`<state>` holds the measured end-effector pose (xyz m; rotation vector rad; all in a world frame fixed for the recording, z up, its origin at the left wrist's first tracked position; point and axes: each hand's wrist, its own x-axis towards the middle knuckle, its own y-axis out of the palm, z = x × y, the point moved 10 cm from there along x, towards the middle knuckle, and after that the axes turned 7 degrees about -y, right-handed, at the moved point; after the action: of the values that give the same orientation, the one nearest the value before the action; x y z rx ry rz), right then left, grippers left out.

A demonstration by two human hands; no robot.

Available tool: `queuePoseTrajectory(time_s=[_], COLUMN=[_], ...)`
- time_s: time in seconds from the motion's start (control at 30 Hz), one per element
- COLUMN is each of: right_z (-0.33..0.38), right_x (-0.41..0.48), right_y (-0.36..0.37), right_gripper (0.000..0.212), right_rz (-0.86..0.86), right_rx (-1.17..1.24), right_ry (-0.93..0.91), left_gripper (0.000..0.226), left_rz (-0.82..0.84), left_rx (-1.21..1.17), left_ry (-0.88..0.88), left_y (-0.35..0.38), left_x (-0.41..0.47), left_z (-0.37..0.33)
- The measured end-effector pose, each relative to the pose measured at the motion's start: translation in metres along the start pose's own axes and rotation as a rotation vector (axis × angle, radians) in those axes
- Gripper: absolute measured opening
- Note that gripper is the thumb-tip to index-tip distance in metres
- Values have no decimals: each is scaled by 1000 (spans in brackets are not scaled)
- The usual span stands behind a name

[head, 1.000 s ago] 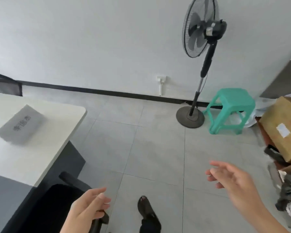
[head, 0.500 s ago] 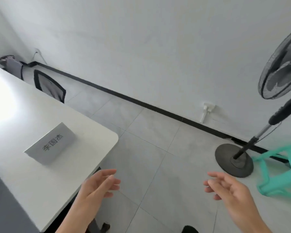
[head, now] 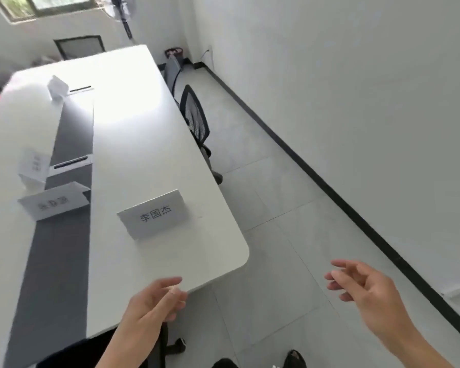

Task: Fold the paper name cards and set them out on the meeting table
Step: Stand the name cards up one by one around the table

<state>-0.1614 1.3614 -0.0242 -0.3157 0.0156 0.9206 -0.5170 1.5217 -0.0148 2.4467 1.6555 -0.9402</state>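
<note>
Though blurred, far name card (head: 34, 165) seemingly folded, left hand (head: 154, 301) empty

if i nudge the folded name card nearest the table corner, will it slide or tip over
Probably slides: the folded name card looks like thin light paper on a smooth glossy meeting table. A push high on its face would likely tip it, since it stands as a tent.

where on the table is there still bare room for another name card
The white meeting table is bare along its right edge, from the front name card back to the far end beside the mesh chair. It is crowded on the left, where the second name card and other folded papers stand.
</note>
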Motion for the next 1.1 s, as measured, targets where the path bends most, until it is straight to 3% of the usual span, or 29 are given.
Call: queuePoseTrajectory(time_s=[0.07, 0.13, 0.17, 0.27, 0.63, 0.8, 0.9, 1.0, 1.1], right_z=[19, 32, 36, 41, 93, 89, 78, 64, 47], right_x=[36, 66, 78, 110, 193, 227, 250, 268, 277], right_y=[23, 49, 63, 108, 262, 334, 385, 432, 466], right_gripper=[15, 15, 15, 16, 17, 19, 40, 61, 69], right_rz=[95, 169, 204, 286, 428, 540, 654, 783, 917], right_rx=[-14, -24, -30, -45, -110, -396, -668, -869, -980], right_ry=[-39, -62, -65, -53, -101, -185, -302, -389, -399], left_gripper=[25, 56, 55, 17, 13, 41, 53, 51, 42], left_rz=[-46, -85, -105, -182, -323, -374, -336, -293, -368], left_rx=[-35, -44, -55, -106, -34, 272, 444, 473, 433], left_ry=[-35, -104, -136, -196, -70, -39, -55, -98, -54], left_y=[-11, -22, -28, -53, -165, -185, -183, -177, -181], left_x=[1, 5, 7, 27, 186, 262, 297, 313, 314], left_z=[3, 15, 22, 39, -15, -8, 12, 36, 43])
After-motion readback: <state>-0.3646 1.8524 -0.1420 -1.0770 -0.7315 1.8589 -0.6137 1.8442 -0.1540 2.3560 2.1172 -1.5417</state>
